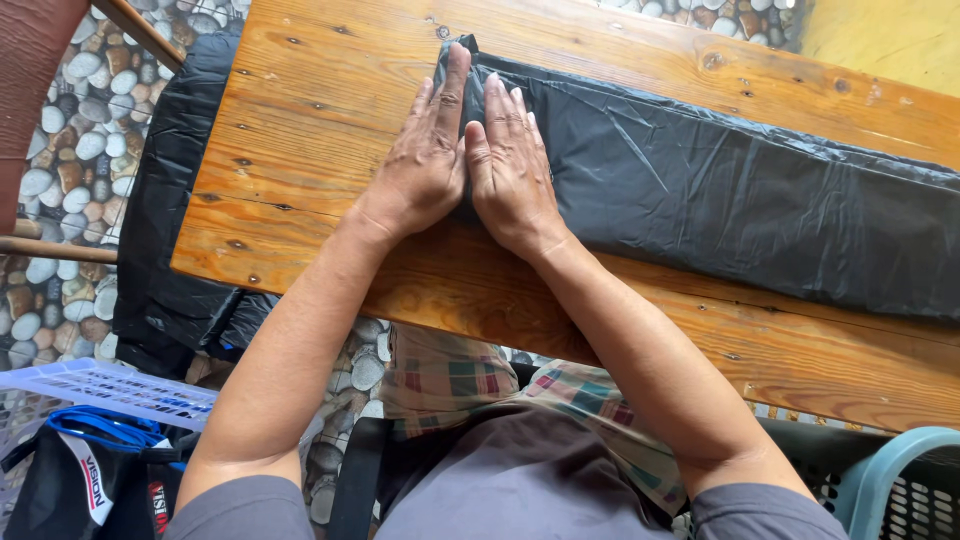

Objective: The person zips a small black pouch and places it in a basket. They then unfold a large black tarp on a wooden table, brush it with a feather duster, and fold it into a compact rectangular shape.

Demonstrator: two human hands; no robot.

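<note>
Nearest, a white basket (pixel 110 385) at lower left and a teal one (pixel 900 480) at lower right — both cut off. On the wooden desk (pixel 320 120), left hand (pixel 425 160) and right hand (pixel 510 165) lie flat, side by side, fingers spread, pressing the near end of a folded black bag (pixel 720 190). More black plastic (pixel 165 220) drapes off the desk's left edge over a pebble floor (pixel 70 140).

Person seen from above. Both forearms were bare from the elbow down; short grey sleeves ended at 7 and 5 o'clock. The left hand (pixel 425 165) and right hand (pixel 510 170) wore no gloves, rings or watch. A grey shirt covered the torso at 6 o'clock, over a checked cloth of beige, green and red.
</note>
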